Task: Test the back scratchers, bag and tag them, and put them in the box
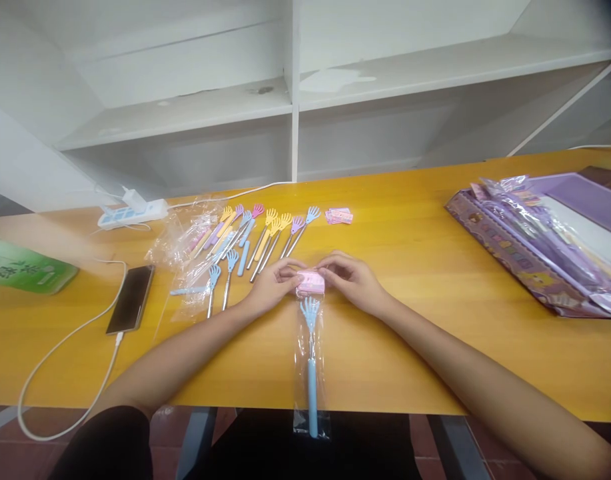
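Both hands meet at a small pink card (311, 282) at the top of a clear plastic sleeve. My left hand (276, 285) pinches the card's left edge, and my right hand (354, 280) closes on its right edge. Inside the sleeve (301, 380) lies a light blue hand-shaped scratcher (312, 387), its claw up near the card and its handle reaching past the table's front edge. Several yellow, purple, pink and blue scratchers (272, 240) lie beyond my left hand. A small pile of pink cards (339, 216) rests behind my hands.
Clear plastic sleeves (185, 267) lie at the left, near a phone (130, 300) with a white cable, a green bottle (30, 267) and a power strip (132, 213). A purple box (515, 260) holding packaged items sits at the right. White shelves (295, 87) rise behind the table (410, 373).
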Demonstrator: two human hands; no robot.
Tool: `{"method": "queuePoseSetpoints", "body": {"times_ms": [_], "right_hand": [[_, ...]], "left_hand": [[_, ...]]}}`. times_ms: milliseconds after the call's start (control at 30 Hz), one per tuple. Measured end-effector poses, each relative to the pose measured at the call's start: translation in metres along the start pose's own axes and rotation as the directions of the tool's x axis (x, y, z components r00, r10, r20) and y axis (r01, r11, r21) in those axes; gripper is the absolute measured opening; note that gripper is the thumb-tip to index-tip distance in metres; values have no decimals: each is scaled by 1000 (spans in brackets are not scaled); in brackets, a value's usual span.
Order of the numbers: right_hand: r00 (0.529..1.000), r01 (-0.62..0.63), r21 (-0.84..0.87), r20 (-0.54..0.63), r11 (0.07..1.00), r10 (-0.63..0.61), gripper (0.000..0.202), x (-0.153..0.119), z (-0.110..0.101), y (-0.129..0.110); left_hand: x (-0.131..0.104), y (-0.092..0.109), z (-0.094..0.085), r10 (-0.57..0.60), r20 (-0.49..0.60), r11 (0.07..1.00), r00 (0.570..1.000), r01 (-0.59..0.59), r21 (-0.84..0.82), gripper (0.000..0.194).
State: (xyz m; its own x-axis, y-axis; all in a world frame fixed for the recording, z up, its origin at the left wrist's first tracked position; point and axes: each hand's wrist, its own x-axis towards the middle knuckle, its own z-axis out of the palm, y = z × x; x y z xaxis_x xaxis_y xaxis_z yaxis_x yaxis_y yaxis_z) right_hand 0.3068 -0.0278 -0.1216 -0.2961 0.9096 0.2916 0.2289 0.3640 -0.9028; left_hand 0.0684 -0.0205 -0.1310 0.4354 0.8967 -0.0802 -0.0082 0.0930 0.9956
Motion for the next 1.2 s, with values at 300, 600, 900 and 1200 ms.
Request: {"method": "queuePoseSetpoints", "body": {"times_ms": [300,600,900,1200], "right_hand": [[993,11,16,118,1000,-13,27,-2,0,1],[973,111,33,200,993,-116,41,-2,-8,-8],[983,-170,239,107,956,148,44,-4,6,2],[911,-275,141,355,951,211,43,-4,0,-3]], "left_hand": [[1,1,1,88,-65,996,994,-87,20,28],[-3,5,3,125,-52,984,991,-117,135,23],[-11,15,8,184,34,945,982,-186,269,19],[-10,11,7,214,-6,945,977,-205,255,18]]}}
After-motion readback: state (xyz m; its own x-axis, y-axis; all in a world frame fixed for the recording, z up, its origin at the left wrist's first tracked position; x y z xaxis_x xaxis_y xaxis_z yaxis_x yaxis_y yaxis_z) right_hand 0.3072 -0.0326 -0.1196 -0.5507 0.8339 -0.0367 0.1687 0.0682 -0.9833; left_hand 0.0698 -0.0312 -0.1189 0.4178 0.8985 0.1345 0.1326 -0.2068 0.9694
